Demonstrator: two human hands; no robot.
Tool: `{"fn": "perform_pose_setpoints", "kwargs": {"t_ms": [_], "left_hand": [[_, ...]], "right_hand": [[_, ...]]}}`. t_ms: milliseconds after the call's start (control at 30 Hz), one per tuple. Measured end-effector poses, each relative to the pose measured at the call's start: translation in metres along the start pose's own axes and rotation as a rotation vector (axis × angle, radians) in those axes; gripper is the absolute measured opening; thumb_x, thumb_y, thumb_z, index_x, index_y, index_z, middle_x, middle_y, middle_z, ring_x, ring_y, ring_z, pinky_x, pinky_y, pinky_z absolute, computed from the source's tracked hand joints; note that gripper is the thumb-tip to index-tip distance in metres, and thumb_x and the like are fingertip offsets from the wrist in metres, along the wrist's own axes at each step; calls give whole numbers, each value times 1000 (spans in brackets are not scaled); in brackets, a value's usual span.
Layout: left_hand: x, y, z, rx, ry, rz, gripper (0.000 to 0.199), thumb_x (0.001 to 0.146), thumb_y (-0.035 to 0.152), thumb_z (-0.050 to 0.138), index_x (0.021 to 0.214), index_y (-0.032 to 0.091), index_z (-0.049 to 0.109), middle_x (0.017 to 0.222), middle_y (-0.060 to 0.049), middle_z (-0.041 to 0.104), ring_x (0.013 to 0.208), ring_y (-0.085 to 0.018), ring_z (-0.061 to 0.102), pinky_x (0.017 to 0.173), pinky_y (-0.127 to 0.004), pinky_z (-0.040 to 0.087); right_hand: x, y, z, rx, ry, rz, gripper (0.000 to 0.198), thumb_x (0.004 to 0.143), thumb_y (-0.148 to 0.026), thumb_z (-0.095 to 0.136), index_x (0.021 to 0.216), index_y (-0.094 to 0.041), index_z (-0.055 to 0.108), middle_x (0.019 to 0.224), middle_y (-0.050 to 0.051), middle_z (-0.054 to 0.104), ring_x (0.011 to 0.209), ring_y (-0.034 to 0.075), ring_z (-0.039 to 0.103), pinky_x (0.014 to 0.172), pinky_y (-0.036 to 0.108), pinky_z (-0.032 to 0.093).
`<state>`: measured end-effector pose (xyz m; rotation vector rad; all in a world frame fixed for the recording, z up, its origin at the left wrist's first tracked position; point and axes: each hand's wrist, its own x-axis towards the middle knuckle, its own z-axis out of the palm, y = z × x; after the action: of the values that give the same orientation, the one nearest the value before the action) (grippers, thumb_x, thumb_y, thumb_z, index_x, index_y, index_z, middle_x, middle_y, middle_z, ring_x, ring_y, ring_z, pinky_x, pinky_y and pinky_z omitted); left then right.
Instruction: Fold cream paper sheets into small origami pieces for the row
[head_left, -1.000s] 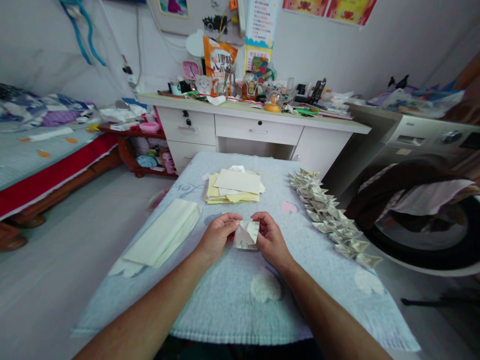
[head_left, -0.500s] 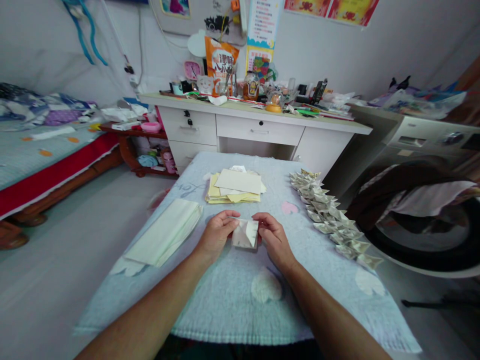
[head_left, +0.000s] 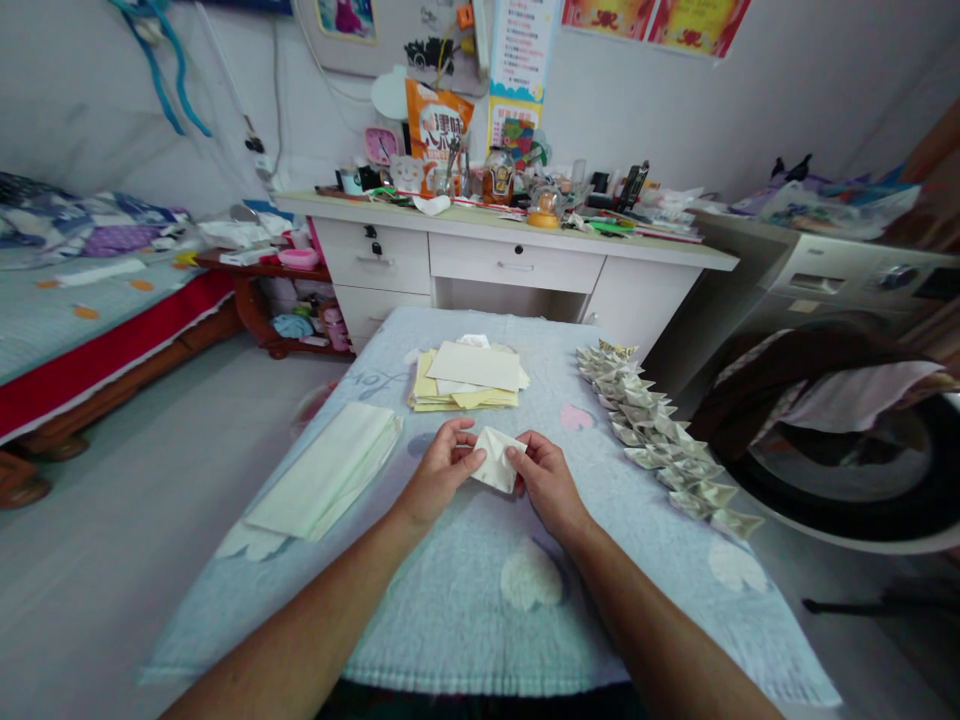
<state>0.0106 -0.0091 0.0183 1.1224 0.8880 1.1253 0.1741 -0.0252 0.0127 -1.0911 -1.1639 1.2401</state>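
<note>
Between my two hands is a small folded square of white paper, tilted a little, with crease lines meeting near its top. My left hand pinches its left edge, thumb on top. My right hand grips the right side, its thumb pressing on the upper face; the fingers behind the paper are partly hidden. Beyond the hands lies a pile of cream and yellow paper sheets. Left of my left hand is a long folded stack of pale paper. Rows of folded paper boats line the right side.
A light blue patterned cloth covers the table. Behind it stands a white desk crowded with jars, a snack bag and other items. A washing machine with its door open is at the right, a bed at the left.
The folded paper has turned from nearly square-on to a tilted, diamond-like angle. My right thumb has come onto its face, and my left thumb rests on its left edge.
</note>
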Motion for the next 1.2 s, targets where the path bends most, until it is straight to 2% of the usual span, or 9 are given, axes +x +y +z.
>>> {"fn": "perform_pose_setpoints", "kwargs": {"t_ms": [100,233,433,667,833,1000,1067,1133,1200], "left_hand": [[-1,-1,1,26,-66,-48,48,75,35,69,116,19,47,88,-3,62,75,-15,60,65,-25,47],[-1,0,3,47,-113,-56,37,75,31,68,105,16,53,85,-4,65,67,-14,59,57,-22,42],[-3,1,0,160,-144,55,23,73,23,68,95,16,63,82,-3,66,72,-15,59,67,-24,45],[-6,1,2,294,-153,101,20,74,24,67,93,17,67,82,-2,67,74,-17,60,67,-24,44],[-6,-1,1,348,-153,48,16,74,30,67,79,15,67,64,1,59,56,-12,50,52,-21,35],[-6,-2,1,289,-149,24,18,74,32,68,72,15,62,59,3,53,55,-10,46,52,-20,33],[-6,-1,2,220,-142,13,19,75,32,68,76,16,59,61,4,53,55,-10,47,53,-20,35],[-5,-1,3,133,-115,-9,23,75,32,68,88,18,56,63,5,55,53,-9,49,51,-19,35],[-5,-1,4,48,-69,-24,35,74,32,69,102,22,50,67,5,58,51,-9,50,49,-19,34]], "right_hand": [[1,2,0,9,15,-31,29,79,-43,65,75,-18,51,54,-6,51,41,7,43,38,18,34],[0,4,0,17,-28,-77,26,78,-38,67,79,-19,50,61,-6,52,47,8,46,43,19,37],[0,-4,-4,-44,-70,-159,22,81,-37,65,93,-19,62,78,0,59,68,12,53,62,23,43],[-1,-12,-9,-121,-90,-181,22,82,-40,64,76,-19,65,69,0,54,64,13,48,57,24,38],[-3,-15,-8,-93,-80,-177,22,81,-37,65,70,-18,65,68,-1,51,62,12,45,58,24,36],[-2,-13,-8,-70,-43,-134,29,85,-38,59,65,-17,59,62,-3,44,59,11,41,57,23,33],[-2,-13,-8,-62,-21,-138,23,86,-38,56,75,-18,61,66,-2,48,63,12,44,61,24,36],[-2,-13,-8,-79,13,-172,18,86,-36,56,95,-21,62,77,-1,53,71,14,49,67,25,40],[-4,-14,-7,-175,24,-252,24,85,-33,57,107,-24,58,89,2,55,82,16,51,75,28,42]]}}
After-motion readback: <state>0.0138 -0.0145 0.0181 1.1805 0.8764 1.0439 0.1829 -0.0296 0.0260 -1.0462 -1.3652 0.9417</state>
